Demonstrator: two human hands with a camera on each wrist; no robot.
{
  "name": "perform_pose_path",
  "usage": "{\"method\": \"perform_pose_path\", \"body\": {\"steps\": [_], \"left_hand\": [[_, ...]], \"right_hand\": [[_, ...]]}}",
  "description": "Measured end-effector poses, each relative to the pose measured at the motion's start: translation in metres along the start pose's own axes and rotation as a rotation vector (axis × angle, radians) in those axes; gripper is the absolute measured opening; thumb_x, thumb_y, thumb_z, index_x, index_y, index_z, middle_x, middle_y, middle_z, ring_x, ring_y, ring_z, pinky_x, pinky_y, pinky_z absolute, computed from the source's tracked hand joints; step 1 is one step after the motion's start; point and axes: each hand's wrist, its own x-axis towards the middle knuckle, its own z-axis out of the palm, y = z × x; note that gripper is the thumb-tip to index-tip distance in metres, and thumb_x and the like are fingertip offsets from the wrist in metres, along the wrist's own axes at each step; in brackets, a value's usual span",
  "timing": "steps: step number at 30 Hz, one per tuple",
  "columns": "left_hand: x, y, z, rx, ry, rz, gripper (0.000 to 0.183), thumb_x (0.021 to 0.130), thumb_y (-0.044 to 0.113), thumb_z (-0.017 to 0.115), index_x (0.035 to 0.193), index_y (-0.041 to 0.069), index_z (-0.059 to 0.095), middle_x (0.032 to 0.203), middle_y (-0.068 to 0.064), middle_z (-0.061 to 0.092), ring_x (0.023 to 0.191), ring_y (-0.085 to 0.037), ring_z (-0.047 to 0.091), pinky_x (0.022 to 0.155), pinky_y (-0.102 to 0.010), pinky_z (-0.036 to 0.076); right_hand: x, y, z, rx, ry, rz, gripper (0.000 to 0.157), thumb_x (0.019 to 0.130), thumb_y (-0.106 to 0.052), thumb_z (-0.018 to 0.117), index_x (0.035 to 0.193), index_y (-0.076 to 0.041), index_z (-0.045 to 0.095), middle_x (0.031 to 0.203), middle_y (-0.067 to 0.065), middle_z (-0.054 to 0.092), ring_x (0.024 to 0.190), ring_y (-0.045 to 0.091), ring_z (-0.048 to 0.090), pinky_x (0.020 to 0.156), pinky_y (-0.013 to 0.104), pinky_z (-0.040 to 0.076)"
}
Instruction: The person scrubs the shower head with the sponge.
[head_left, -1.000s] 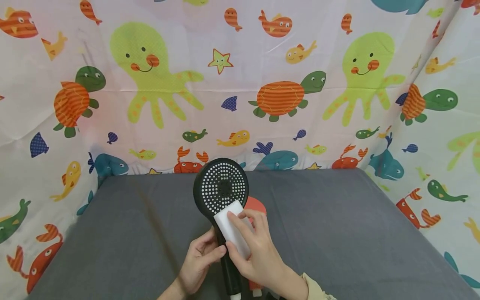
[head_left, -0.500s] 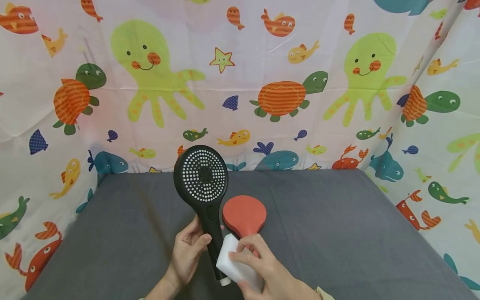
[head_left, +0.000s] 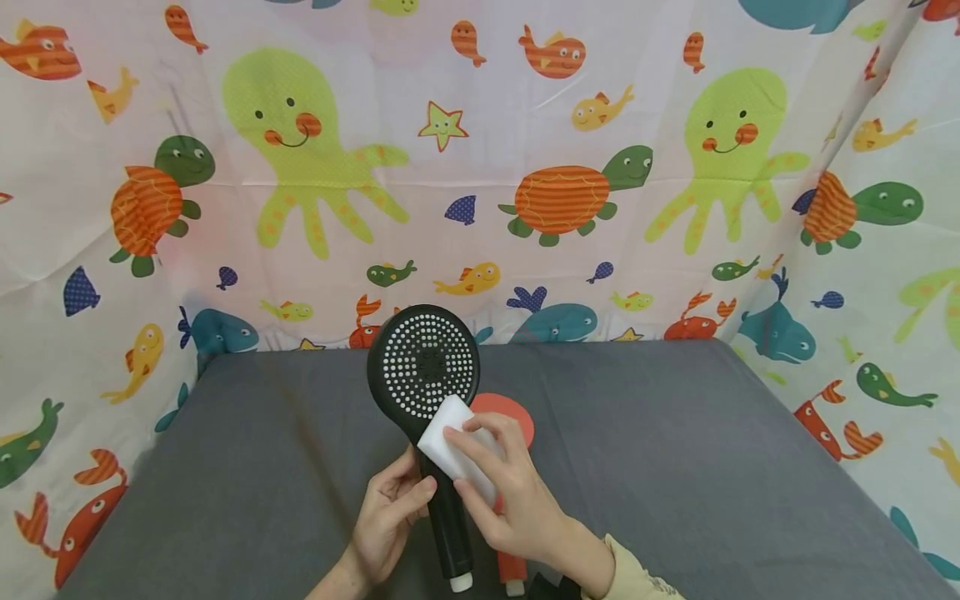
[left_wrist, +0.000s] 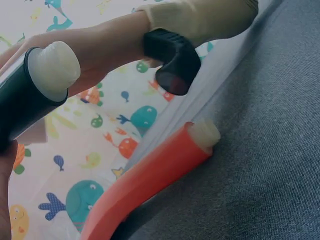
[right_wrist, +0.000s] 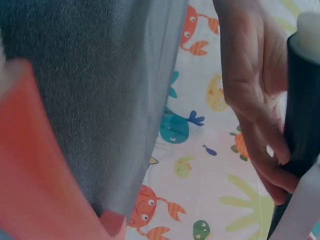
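A black shower head (head_left: 447, 525) with a round face of white nozzles is held up over the grey surface. My left hand (head_left: 386, 521) grips its handle, the thumb lying across the front. In my right hand (head_left: 517, 496) is a white sponge block (head_left: 447, 442), pinched between thumb and fingers and touching the shower head just below its face. Behind that hand lies a red shower head (head_left: 513, 569), its middle hidden. The left wrist view shows the white threaded end (left_wrist: 56, 70) of the black handle and the red handle (left_wrist: 150, 175) resting on the cloth.
Grey cloth (head_left: 675, 467) covers the table. A curtain (head_left: 480, 167) printed with sea animals stands along the back and both sides. The right wrist carries a black camera mount (left_wrist: 175, 62).
Half a second ago the sponge was at the lower end of the black handle; now it is back up near the face. The black shower head shifted left, then partly right again.
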Motion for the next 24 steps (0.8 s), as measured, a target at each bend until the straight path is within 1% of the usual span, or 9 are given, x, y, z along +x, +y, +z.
{"method": "perform_pose_path", "body": {"steps": [3,7,9,12,16,18,20,22,24], "left_hand": [[0.002,0.003,-0.001,-0.02,-0.001,-0.014,0.039,0.094,-0.005,0.04,0.131,0.004,0.049,0.109,-0.001,0.056,0.083,-0.006,0.052,0.067,-0.018,0.047],[0.005,0.007,-0.005,-0.066,-0.02,-0.003,0.037,0.098,-0.001,0.033,0.133,-0.003,0.041,0.12,-0.011,0.056,0.1,-0.016,0.058,0.078,-0.025,0.05],[0.006,0.008,-0.007,-0.096,-0.034,0.004,0.04,0.098,-0.001,0.03,0.138,-0.005,0.034,0.129,-0.015,0.051,0.109,-0.021,0.056,0.084,-0.03,0.05],[0.006,0.008,-0.008,-0.127,-0.061,0.016,0.041,0.098,-0.002,0.028,0.139,-0.007,0.03,0.134,-0.018,0.047,0.116,-0.025,0.052,0.089,-0.035,0.047],[0.006,0.007,-0.006,-0.129,-0.088,0.036,0.042,0.097,-0.004,0.029,0.139,-0.006,0.032,0.134,-0.017,0.046,0.117,-0.025,0.051,0.092,-0.038,0.045],[0.005,0.006,-0.005,-0.118,-0.08,0.03,0.04,0.097,-0.004,0.031,0.137,-0.005,0.035,0.131,-0.016,0.05,0.113,-0.023,0.053,0.091,-0.036,0.046],[0.005,0.006,-0.003,-0.106,-0.063,0.016,0.038,0.097,-0.004,0.034,0.134,-0.003,0.039,0.127,-0.014,0.053,0.111,-0.02,0.054,0.089,-0.033,0.047],[0.004,0.006,-0.002,-0.095,-0.047,-0.009,0.036,0.097,-0.003,0.035,0.132,-0.001,0.042,0.123,-0.012,0.054,0.108,-0.018,0.054,0.088,-0.03,0.047],[0.003,0.006,0.0,-0.089,-0.03,-0.037,0.034,0.097,-0.002,0.036,0.13,-0.001,0.044,0.123,-0.01,0.053,0.107,-0.016,0.053,0.088,-0.028,0.046]], "right_hand": [[-0.006,-0.003,-0.004,0.008,-0.051,-0.021,0.038,0.092,-0.018,0.049,0.129,-0.009,0.051,0.12,0.014,0.042,0.108,0.025,0.039,0.081,0.037,0.045],[-0.015,-0.007,-0.012,0.064,-0.133,-0.13,0.037,0.087,-0.014,0.049,0.123,-0.008,0.055,0.117,0.012,0.045,0.106,0.024,0.04,0.084,0.034,0.044],[-0.019,-0.009,-0.015,0.076,-0.178,-0.203,0.036,0.085,-0.012,0.048,0.12,-0.009,0.057,0.115,0.01,0.047,0.107,0.024,0.042,0.086,0.032,0.043],[-0.021,-0.014,-0.019,0.075,-0.272,-0.283,0.031,0.088,-0.012,0.051,0.118,-0.013,0.057,0.113,0.005,0.048,0.109,0.022,0.043,0.091,0.029,0.04],[-0.021,-0.015,-0.019,0.059,-0.353,-0.318,0.031,0.089,-0.012,0.052,0.118,-0.018,0.056,0.112,0.001,0.049,0.11,0.018,0.043,0.094,0.025,0.036],[-0.019,-0.01,-0.016,0.042,-0.325,-0.344,0.034,0.085,-0.011,0.05,0.117,-0.017,0.058,0.111,0.003,0.049,0.11,0.021,0.044,0.093,0.027,0.037],[-0.017,-0.005,-0.013,0.032,-0.257,-0.35,0.04,0.076,-0.008,0.049,0.114,-0.015,0.06,0.11,0.006,0.05,0.107,0.024,0.044,0.091,0.032,0.039],[-0.013,0.0,-0.008,0.04,-0.165,-0.322,0.041,0.072,-0.007,0.05,0.112,-0.01,0.06,0.108,0.011,0.048,0.104,0.028,0.044,0.087,0.036,0.042],[-0.008,0.001,-0.004,0.077,-0.069,-0.247,0.038,0.075,-0.007,0.052,0.112,-0.006,0.058,0.108,0.016,0.045,0.102,0.029,0.042,0.081,0.036,0.044]]}}
